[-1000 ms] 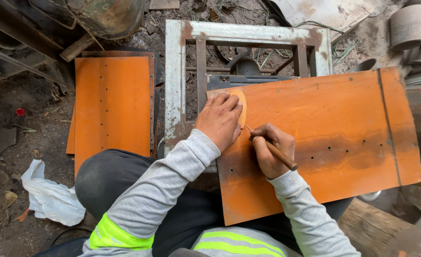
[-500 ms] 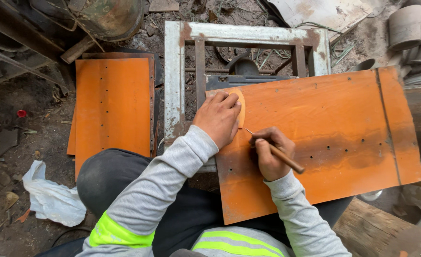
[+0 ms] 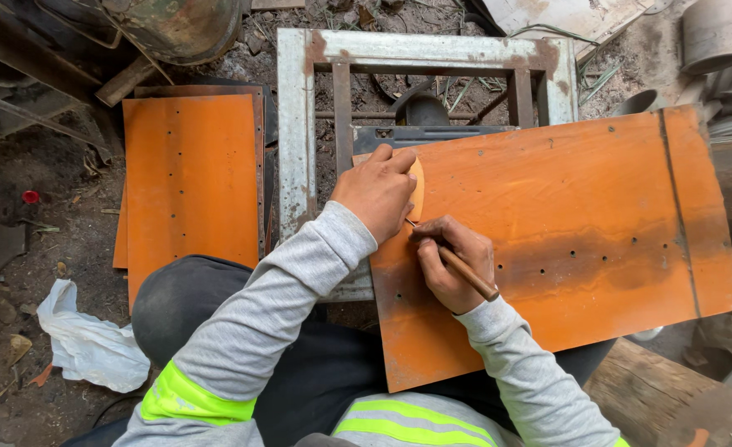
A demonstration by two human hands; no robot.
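A large orange metal sheet (image 3: 581, 223) with small holes lies tilted across my lap and a white metal frame (image 3: 298, 141). My left hand (image 3: 376, 192) presses a small pale orange template (image 3: 416, 189) flat on the sheet's upper left corner. My right hand (image 3: 453, 263) grips a brown wooden pencil (image 3: 467, 273) whose tip touches the sheet right beside the template's lower edge. Both arms wear grey sleeves with yellow reflective bands.
A stack of smaller orange sheets (image 3: 190, 178) lies on the dirt to the left. A white plastic bag (image 3: 84, 341) sits at lower left. Grey pots (image 3: 710, 37) stand at top right, a log (image 3: 664, 397) at lower right, a rusty drum (image 3: 175, 25) at top left.
My right hand has slid the pencil tip down along the template's edge toward me. The left hand stays pressed on the template.
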